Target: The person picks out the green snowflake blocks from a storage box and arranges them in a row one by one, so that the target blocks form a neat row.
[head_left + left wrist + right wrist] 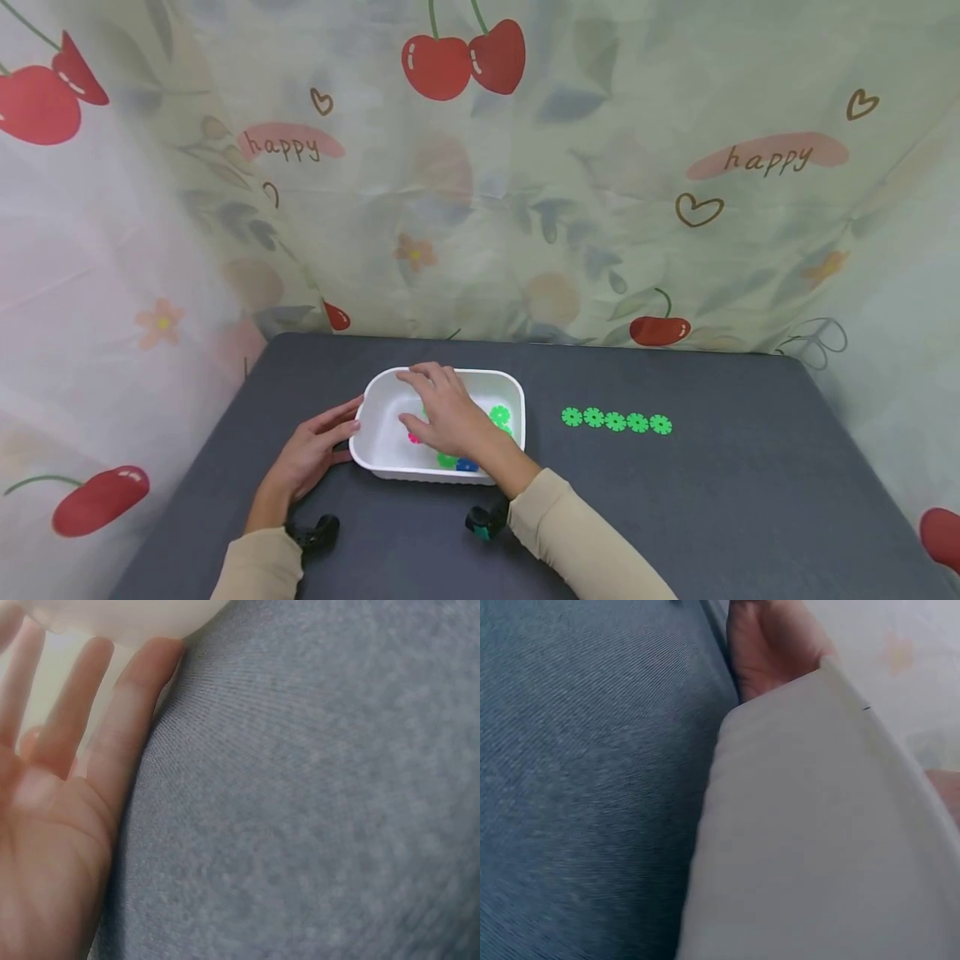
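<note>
A white plastic tub (pixel 386 429) stands on the dark grey table. My left hand (pixel 311 450) touches its left end; in the left wrist view the fingers (pixel 127 712) reach out nearly straight to the tub's underside edge. Over the inside of the tub hovers my right hand (pixel 450 417), thumb and fingers spread apart, with nothing seen between them. Inside lie small notched discs: a green disc (pixel 499 415) at the right, a blue disc (pixel 467 465) near the front wall, and a pink disc (pixel 413 437) partly hidden beneath the right hand.
To the right of the tub, several green notched discs (pixel 615 422) lie in a row on the table (pixel 720 500). A cherry-patterned curtain (pixel 495 208) hangs behind the table and along both sides. The tub's outer wall (pixel 802 810) fills much of the right wrist view.
</note>
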`<state>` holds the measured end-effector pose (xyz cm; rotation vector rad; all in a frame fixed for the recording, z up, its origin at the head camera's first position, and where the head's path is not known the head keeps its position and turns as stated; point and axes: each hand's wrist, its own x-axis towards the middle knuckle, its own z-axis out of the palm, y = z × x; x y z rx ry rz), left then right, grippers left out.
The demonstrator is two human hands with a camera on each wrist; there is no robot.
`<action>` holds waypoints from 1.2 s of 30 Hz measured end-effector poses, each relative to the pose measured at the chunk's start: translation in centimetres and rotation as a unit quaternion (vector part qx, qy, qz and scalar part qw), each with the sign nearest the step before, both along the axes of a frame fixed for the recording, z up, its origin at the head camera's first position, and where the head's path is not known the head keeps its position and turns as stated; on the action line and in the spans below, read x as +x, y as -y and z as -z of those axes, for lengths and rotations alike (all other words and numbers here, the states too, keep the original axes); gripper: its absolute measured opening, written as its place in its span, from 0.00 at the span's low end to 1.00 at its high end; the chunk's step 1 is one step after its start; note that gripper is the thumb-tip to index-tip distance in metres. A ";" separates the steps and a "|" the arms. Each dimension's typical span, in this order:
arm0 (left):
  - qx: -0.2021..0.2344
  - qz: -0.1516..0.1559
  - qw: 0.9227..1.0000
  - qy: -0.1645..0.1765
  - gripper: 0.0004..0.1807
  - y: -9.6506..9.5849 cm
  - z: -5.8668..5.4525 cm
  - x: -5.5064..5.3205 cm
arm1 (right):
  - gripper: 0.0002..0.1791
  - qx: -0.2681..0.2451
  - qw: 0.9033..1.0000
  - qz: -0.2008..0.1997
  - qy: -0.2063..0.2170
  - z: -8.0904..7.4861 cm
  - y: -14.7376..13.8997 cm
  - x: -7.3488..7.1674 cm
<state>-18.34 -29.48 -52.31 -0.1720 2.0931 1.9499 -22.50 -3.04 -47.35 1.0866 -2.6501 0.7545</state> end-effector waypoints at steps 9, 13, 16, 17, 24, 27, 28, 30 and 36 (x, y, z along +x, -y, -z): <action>0.004 0.001 1.000 -0.003 0.38 -0.2 0.0 -0.3 | 0.28 -0.021 0.996 -0.009 0.088 1.2 -0.6 -0.6; 0.000 0.003 1.000 -0.002 0.38 -0.2 0.0 -0.4 | 0.27 -0.030 0.991 0.006 0.127 1.5 -0.8 -0.8; 0.001 0.000 1.000 0.000 0.38 -0.2 0.1 -0.3 | 0.26 -0.024 0.989 0.006 0.145 1.7 -0.7 -0.9; 0.001 0.000 1.000 0.000 0.38 -0.2 0.0 -0.2 | 0.25 -0.021 0.988 0.008 0.151 1.7 -0.7 -1.0; 0.009 0.002 1.000 -0.006 0.37 -0.1 -0.1 -0.2 | 0.22 -0.006 0.983 0.025 0.180 1.9 -0.9 -1.2; 0.011 0.005 1.000 -0.007 0.37 -0.1 -0.1 -0.2 | 0.21 0.002 0.985 0.024 0.171 1.9 -0.9 -1.3; 0.011 0.005 1.000 -0.008 0.37 -0.1 -0.1 -0.2 | 0.21 0.003 0.986 0.024 0.168 1.8 -0.9 -1.3; 0.012 0.008 1.000 -0.009 0.37 0.0 -0.1 -0.3 | 0.21 0.007 0.985 0.027 0.168 1.8 -0.9 -1.2; 0.017 0.010 1.000 -0.007 0.37 0.1 0.0 -0.2 | 0.21 0.003 0.984 0.025 0.177 1.8 -0.9 -1.0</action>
